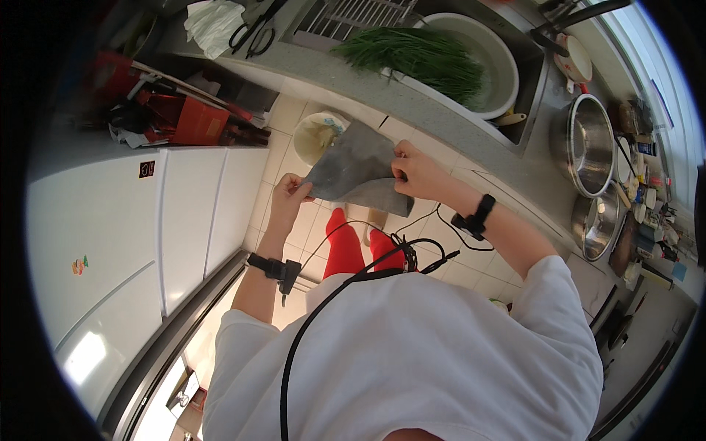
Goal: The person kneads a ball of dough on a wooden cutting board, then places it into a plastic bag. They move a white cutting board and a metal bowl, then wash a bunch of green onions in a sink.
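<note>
A grey cloth is stretched between my two hands above the tiled floor. My left hand pinches its left corner between thumb and fingers. At the opposite side, my right hand grips the edge, and the cloth's lower part folds over and hangs below that hand. Behind the cloth, a pale bucket stands on the floor, partly covered from view; what lies in it is unclear.
A large white basin holding long green leafy vegetables sits in the sink. Scissors and crumpled white paper lie on the counter. Metal bowls stand right. A white refrigerator is left. Black cables hang before me.
</note>
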Motion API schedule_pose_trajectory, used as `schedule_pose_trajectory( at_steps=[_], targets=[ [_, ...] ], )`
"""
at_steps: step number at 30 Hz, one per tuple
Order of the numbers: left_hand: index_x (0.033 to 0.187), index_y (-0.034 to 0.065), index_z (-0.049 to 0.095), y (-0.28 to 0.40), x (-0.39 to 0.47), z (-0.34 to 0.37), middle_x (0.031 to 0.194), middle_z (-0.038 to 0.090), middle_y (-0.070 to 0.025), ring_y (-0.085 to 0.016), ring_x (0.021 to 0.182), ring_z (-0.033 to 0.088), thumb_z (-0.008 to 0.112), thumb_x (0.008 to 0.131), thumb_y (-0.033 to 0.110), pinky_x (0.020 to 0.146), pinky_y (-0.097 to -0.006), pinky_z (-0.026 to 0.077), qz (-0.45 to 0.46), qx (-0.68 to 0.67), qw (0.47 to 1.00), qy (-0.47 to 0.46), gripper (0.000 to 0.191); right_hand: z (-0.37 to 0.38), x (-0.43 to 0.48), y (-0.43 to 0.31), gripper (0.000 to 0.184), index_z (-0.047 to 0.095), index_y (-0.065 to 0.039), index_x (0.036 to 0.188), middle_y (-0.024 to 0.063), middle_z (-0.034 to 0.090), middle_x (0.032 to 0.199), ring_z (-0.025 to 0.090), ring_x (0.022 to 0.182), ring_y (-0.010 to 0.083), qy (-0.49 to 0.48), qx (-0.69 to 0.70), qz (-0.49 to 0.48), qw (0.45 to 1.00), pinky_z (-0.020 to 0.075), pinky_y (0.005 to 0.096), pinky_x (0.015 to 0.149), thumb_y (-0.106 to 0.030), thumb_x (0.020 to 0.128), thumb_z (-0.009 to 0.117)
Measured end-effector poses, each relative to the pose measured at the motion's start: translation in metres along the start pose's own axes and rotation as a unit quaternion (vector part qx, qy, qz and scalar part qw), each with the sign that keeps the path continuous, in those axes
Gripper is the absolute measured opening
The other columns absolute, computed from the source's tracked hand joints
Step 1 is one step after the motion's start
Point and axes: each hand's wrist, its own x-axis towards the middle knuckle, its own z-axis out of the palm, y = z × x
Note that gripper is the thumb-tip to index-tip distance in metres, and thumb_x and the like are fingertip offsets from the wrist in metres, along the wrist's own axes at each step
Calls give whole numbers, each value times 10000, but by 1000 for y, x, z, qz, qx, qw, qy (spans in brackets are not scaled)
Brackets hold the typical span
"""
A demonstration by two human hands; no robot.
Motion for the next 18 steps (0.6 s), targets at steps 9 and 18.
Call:
schedule_pose_trajectory(
  at_steps=[9,18],
  targets=[
    [875,6,531,-101,95,-86,825,576,-60,-138,679,607,643,860,65,630,-261,567,-101,-30,992,67,127,123,109,64,157,637,-45,704,154,522,1028,576,843,284,-87,1,89,992,486,367,716,-169,657,722],
    [969,-40,567,-164,202,-125,895,613,-114,-186,741,650,640,862,84,636,-286,580,-143,53,987,54,179,153,185,63,168,620,-31,736,119,560,961,576,819,269,-130,-7,188,974,477,357,721,-177,694,693]
  ],
)
